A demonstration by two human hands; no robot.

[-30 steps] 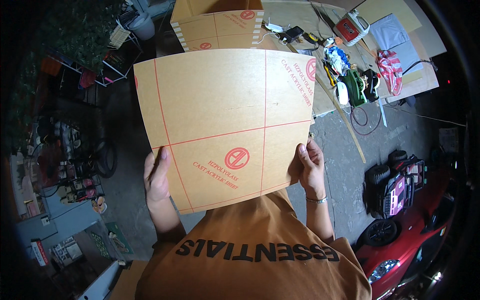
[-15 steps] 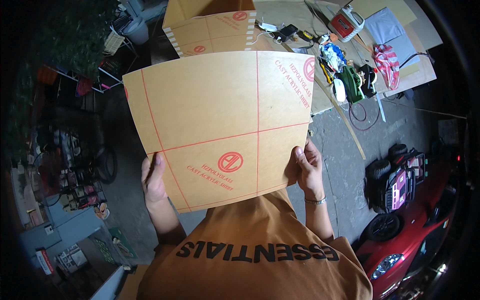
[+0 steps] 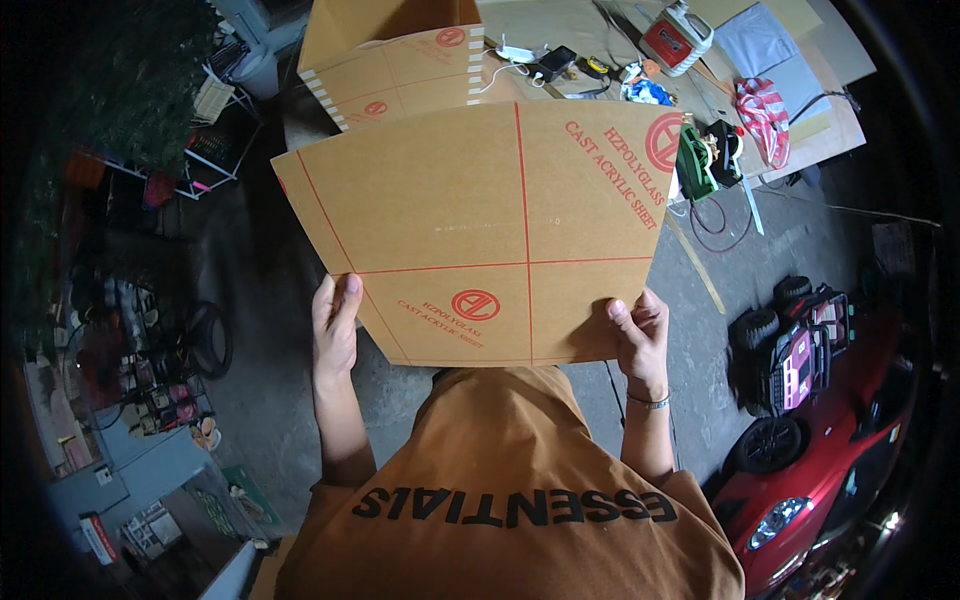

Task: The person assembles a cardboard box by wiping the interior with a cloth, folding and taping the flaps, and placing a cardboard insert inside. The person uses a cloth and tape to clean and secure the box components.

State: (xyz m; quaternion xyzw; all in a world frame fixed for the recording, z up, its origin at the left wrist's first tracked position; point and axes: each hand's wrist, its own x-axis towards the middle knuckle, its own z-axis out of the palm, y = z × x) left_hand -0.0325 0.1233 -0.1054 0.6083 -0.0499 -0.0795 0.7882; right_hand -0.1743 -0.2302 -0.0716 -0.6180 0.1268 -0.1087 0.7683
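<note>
Before my chest I hold a large acrylic sheet (image 3: pixel 450 215) covered in brown paper with red lines and red print. My left hand (image 3: pixel 337 320) grips its left edge near the lower corner, thumb on the face toward me. On the opposite edge, my right hand (image 3: pixel 640 338) has its thumb on the same face; the other fingers are partly behind the sheet. Beyond the sheet's upper edge stands an open box (image 3: pixel 390 78) of the same brown-papered panels, with white tabs along its corners. The sheet covers part of the worktable.
On the worktable (image 3: pixel 790 170) lie a red and white jug (image 3: pixel 676 38), a striped bag (image 3: pixel 763 122), green (image 3: pixel 697 165) and black tape dispensers, a tape measure and cables. A toy car (image 3: pixel 790 350) and a red car (image 3: pixel 820 480) stand at right; shelves (image 3: pixel 140 360) at left.
The sheet has tilted, its lower edge rising and its right side shifting right. Both hands moved slightly rightward with it, still gripping. The box and table appear shifted left and up.
</note>
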